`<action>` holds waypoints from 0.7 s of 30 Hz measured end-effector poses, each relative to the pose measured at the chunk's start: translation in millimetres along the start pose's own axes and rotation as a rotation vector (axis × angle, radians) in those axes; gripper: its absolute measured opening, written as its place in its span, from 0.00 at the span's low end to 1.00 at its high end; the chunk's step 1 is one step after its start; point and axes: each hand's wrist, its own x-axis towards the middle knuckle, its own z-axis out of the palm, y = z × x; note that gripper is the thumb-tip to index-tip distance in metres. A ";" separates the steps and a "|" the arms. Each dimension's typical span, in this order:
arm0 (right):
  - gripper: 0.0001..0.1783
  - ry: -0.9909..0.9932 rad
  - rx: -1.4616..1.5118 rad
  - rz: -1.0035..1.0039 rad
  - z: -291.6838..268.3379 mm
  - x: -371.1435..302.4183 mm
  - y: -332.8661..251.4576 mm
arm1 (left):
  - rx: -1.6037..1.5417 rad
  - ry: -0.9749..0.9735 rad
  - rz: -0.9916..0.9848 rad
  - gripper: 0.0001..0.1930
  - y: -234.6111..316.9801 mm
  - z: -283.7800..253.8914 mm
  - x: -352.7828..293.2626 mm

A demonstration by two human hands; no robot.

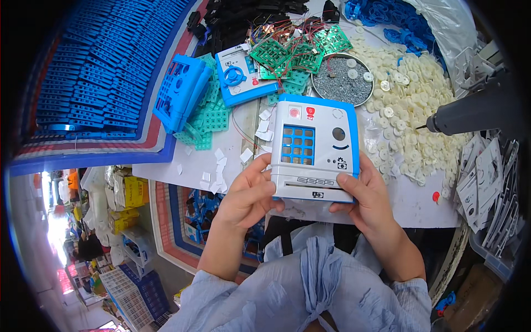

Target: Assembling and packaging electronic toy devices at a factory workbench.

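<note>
My left hand [243, 196] and my right hand [371, 196] hold a white and blue toy cash machine panel [325, 124] over the front of the table, one at each side. Its white face is up, with a blue-framed grid of keypad openings, a round hole and a slot along the lower part. My right thumb presses on the lower right corner of the face. At the lower left edge, my left thumb and fingers close on the panel. The fingertips beneath it are partly hidden. Behind it lies a similar panel [255, 88] with a blue ring on its face.
Beyond are green circuit boards [271, 53] with thin wires, teal rubber keypads [215, 120], a round dish of screws [337, 88] and heaped cream plastic discs [415, 99]. A power screwdriver [470, 115] juts in from the right. Blue parts [83, 72] fill a crate at left.
</note>
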 end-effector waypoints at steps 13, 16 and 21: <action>0.38 -0.109 -0.418 -0.353 14.1 -32.8 -14.3 | 0.448 -0.024 0.272 0.30 -8.0 2.9 -6.6; 0.38 -0.140 -0.478 -0.404 13.5 -33.8 -6.6 | 0.214 0.021 0.348 0.32 -20.6 15.7 -0.3; 0.33 -0.162 -0.625 -0.493 17.2 -35.6 5.7 | 0.044 0.330 0.223 0.30 -33.9 32.8 10.4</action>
